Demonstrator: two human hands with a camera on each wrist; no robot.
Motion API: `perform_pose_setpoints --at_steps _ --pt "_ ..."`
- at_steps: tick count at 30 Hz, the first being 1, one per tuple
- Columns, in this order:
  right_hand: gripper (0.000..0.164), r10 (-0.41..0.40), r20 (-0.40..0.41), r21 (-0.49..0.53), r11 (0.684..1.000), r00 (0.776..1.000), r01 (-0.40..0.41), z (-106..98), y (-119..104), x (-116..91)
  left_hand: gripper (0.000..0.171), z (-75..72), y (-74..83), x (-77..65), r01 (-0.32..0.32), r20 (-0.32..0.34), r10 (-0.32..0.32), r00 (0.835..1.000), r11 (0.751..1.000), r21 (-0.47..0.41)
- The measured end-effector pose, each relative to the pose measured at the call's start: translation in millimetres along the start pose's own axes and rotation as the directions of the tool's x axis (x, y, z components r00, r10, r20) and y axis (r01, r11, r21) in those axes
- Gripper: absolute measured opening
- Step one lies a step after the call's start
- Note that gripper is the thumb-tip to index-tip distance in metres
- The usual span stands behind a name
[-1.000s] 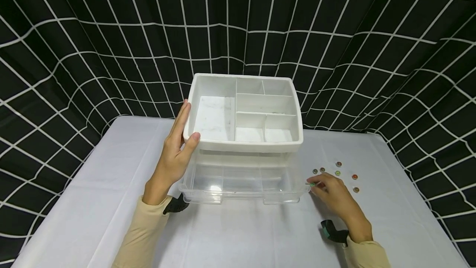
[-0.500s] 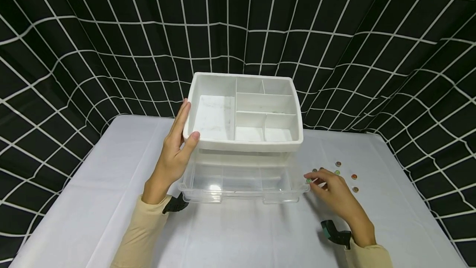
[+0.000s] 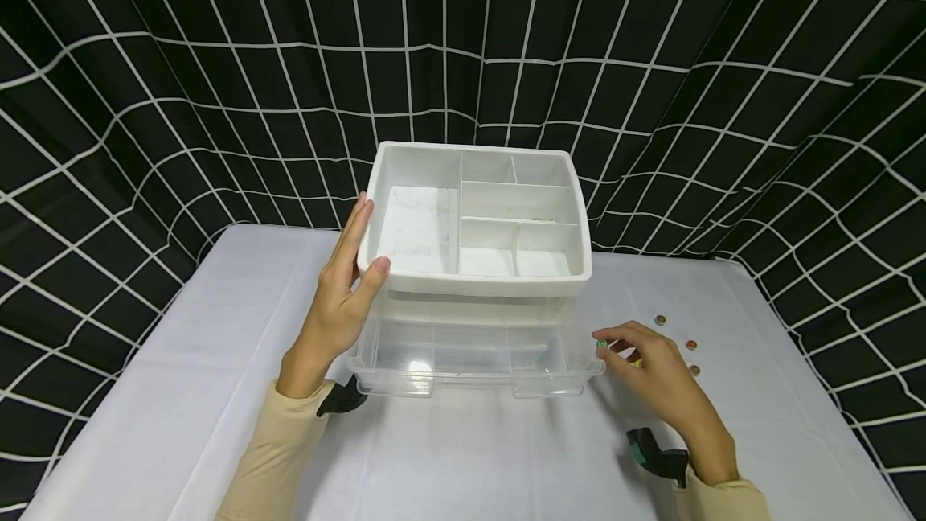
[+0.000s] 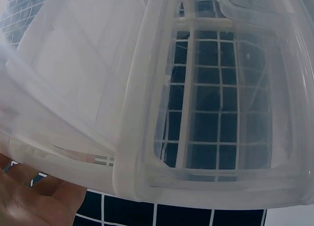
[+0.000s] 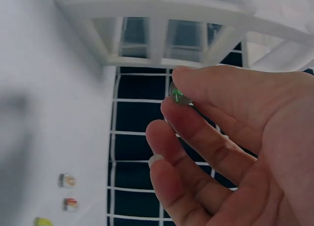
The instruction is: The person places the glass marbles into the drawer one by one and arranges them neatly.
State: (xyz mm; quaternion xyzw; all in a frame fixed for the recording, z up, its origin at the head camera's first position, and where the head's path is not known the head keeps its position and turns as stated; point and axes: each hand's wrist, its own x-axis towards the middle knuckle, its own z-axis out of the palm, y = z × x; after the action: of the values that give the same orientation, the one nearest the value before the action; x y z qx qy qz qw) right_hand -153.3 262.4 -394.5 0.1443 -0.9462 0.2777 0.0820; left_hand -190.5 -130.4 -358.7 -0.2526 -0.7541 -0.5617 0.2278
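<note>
Disc (image 5: 180, 95), green-marked, is pinched in the right hand (image 3: 647, 362) near the clear drawer (image 3: 473, 381); the straight-fingered left hand (image 3: 343, 296) touches the white organizer (image 3: 473, 286), whose long axis runs left to right.

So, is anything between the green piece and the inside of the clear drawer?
Possibly the right wall of the drawer: in the head view the green piece, pinched in the right grip, appears close beside it; whether it is high enough to clear, I can't tell. Above the wall, nothing visible blocks; the white tray overhangs only the back.
</note>
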Motion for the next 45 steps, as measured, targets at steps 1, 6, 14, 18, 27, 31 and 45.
perform_pose_setpoints --at_steps 1,6,14,18,27,31,45 --pt "0.019 -0.003 -0.005 -0.005 1.0 1.0 0.003 -1.9 -2.0 0.6 0.067 0.0 0.0 0.0 0.0 0.0 0.0 1.0 1.0 0.001" --pt "0.018 -0.013 -0.038 -0.035 0.999 0.999 0.012 -11.2 -12.4 4.1 0.067 0.0 0.2 -0.1 -0.002 0.003 0.002 1.0 1.0 0.002" --pt "0.019 -0.105 -0.105 -0.064 0.993 0.989 0.099 -20.2 -22.8 7.4 0.067 -0.3 -0.1 -0.1 -0.002 0.002 0.002 1.0 1.0 0.001" --pt "0.02 -0.128 -0.129 -0.064 0.991 0.983 0.121 -23.7 -27.8 7.0 0.067 -0.3 -0.3 -0.3 -0.001 0.001 0.001 1.0 1.0 -0.002" --pt "0.025 -0.21 -0.201 -0.051 0.978 0.957 0.203 -31.8 -43.3 7.4 0.067 -0.2 -0.4 -0.1 0.002 0.001 -0.002 1.0 1.0 -0.005" --pt "0.026 -0.235 -0.214 -0.047 0.972 0.948 0.23 -36.2 -49.7 8.3 0.067 -0.3 -0.3 0.2 0.0 0.0 0.0 1.0 1.0 -0.005" --pt "0.027 -0.235 -0.216 -0.065 0.972 0.948 0.227 -46.9 -70.4 8.8 0.068 -0.9 0.0 0.1 0.009 0.004 -0.009 1.0 1.0 -0.013"
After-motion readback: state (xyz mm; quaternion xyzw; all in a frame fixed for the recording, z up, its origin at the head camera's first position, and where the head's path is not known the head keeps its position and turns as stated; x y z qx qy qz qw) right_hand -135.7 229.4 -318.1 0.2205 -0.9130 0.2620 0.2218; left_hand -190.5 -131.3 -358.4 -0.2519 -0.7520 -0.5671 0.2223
